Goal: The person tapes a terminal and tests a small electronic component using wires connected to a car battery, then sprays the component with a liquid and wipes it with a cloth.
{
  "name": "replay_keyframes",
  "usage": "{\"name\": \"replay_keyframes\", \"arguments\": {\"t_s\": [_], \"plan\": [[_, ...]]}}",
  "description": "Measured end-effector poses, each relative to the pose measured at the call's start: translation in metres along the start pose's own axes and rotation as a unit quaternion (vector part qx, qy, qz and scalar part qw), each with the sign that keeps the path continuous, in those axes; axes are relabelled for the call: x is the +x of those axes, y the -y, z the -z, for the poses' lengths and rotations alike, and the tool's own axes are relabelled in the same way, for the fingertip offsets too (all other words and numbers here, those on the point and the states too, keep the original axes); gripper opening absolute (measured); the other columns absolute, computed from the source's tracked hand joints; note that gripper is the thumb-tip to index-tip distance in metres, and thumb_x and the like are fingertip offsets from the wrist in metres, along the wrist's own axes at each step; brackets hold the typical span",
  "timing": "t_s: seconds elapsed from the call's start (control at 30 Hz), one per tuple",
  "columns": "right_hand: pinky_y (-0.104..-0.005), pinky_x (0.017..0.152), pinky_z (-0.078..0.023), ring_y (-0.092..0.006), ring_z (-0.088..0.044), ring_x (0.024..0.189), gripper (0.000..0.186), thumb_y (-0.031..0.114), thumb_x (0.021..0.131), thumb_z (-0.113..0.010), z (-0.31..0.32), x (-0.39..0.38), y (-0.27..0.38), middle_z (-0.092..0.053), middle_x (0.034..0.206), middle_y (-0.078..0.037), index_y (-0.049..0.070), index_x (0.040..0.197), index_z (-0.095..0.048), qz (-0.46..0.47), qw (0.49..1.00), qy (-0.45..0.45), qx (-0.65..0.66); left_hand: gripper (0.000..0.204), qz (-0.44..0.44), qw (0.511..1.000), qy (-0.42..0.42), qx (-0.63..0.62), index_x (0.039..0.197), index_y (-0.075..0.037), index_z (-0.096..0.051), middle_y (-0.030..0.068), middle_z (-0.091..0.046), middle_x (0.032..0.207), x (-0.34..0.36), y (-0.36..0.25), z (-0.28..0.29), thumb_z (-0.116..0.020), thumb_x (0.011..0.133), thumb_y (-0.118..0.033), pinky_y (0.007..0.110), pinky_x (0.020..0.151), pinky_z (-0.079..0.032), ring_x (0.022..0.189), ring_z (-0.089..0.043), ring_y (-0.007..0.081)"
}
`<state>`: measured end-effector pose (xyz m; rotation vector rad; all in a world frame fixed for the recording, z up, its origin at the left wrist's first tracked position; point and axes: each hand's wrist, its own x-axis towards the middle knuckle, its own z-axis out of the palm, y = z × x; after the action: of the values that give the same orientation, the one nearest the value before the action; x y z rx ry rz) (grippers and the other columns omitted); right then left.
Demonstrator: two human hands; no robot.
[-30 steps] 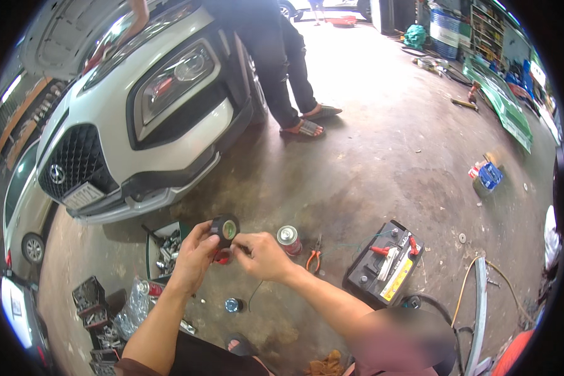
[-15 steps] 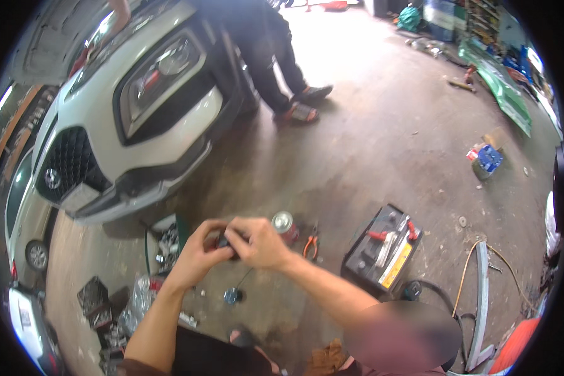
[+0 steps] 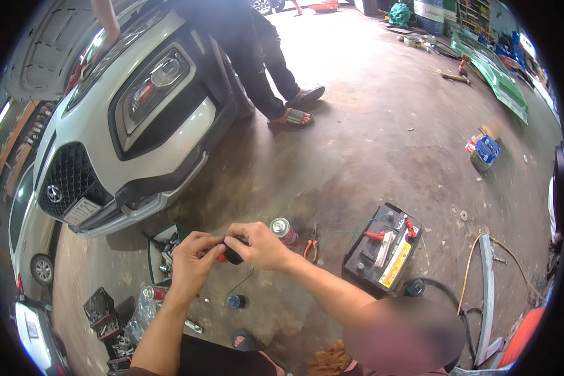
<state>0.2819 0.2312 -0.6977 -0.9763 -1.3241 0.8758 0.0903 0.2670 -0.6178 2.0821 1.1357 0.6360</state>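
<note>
My right hand (image 3: 257,245) grips a black tape roll (image 3: 235,254), thumb over it. My left hand (image 3: 194,254) pinches at the roll's left side; whatever is between its fingertips is too small to make out. A small red object shows just below the left fingertips, partly hidden. Beyond my hands stand a spray can (image 3: 282,230) and orange-handled pliers (image 3: 311,247). A small blue-lidded container (image 3: 235,301) sits below, beside a thin dark wire. To the right lies a car battery (image 3: 382,247) with red clamps and a thin green wire running toward it.
A white car (image 3: 138,144) with raised hood is ahead-left, a person in dark trousers (image 3: 250,62) beside it. Toolboxes (image 3: 103,313) and a parts tray (image 3: 155,250) lie at left. A metal bar (image 3: 485,294), hose, blue container (image 3: 485,147) and green panel (image 3: 489,75) lie at right.
My hands have drawn together and the tape roll is turned, its center now hidden under my fingers. My right hand has shifted slightly upward. The view has shifted slightly.
</note>
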Motion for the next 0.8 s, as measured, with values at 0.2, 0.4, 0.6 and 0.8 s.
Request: {"name": "replay_keyframes", "arguments": {"t_s": [0.2,0.4,0.6,0.8], "plan": [[-0.045,0.074,-0.054,-0.0414,-0.068,0.075,0.022,0.015,0.099,-0.067,0.004,-0.003,0.001,-0.068,0.083,-0.028,-0.007,0.103,-0.072,0.002,0.999,0.003,-0.036,0.007,-0.153,0.971,-0.033,0.181,0.098,0.002,-0.07,0.0177,-0.067,0.095,-0.003,-0.001,-0.016,-0.075,0.095,-0.003,0.046,0.076,-0.055,0.084,-0.068,0.0397],[-0.0431,0.066,-0.055,-0.0331,-0.069,0.065,0.035,0.026,0.101,-0.068,0.011,0.0,-0.005,-0.069,0.076,-0.025,-0.008,0.094,-0.071,0.007,1.0,-0.009,0.001,0.01,-0.222,0.935,-0.031,0.275,0.108,0.003,-0.06,0.0204,-0.064,0.103,-0.006,0.009,-0.029,-0.065,0.1,-0.001,0.051,0.078,-0.054,0.091,-0.066,0.0432],[-0.0315,0.042,-0.035,-0.0121,-0.047,0.045,0.056,0.046,0.104,-0.072,0.029,0.0,-0.013,-0.054,0.056,-0.003,0.002,0.069,-0.067,-0.337,0.926,0.121,0.12,0.013,-0.229,0.92,0.004,0.318,0.109,0.002,-0.058,0.0207,-0.063,0.1,-0.011,0.014,-0.046,-0.066,0.1,-0.003,0.051,0.078,-0.054,0.092,-0.067,0.0435],[-0.0337,0.041,-0.038,-0.0135,-0.05,0.043,0.045,0.038,0.099,-0.074,0.019,0.001,-0.028,-0.056,0.058,-0.003,-0.003,0.08,-0.076,-0.267,0.95,0.054,0.15,0.012,-0.206,0.915,0.003,0.346,0.106,0.002,-0.058,0.0204,-0.065,0.1,-0.012,0.0,-0.047,-0.066,0.101,-0.005,0.05,0.076,-0.055,0.091,-0.068,0.0426]]}}
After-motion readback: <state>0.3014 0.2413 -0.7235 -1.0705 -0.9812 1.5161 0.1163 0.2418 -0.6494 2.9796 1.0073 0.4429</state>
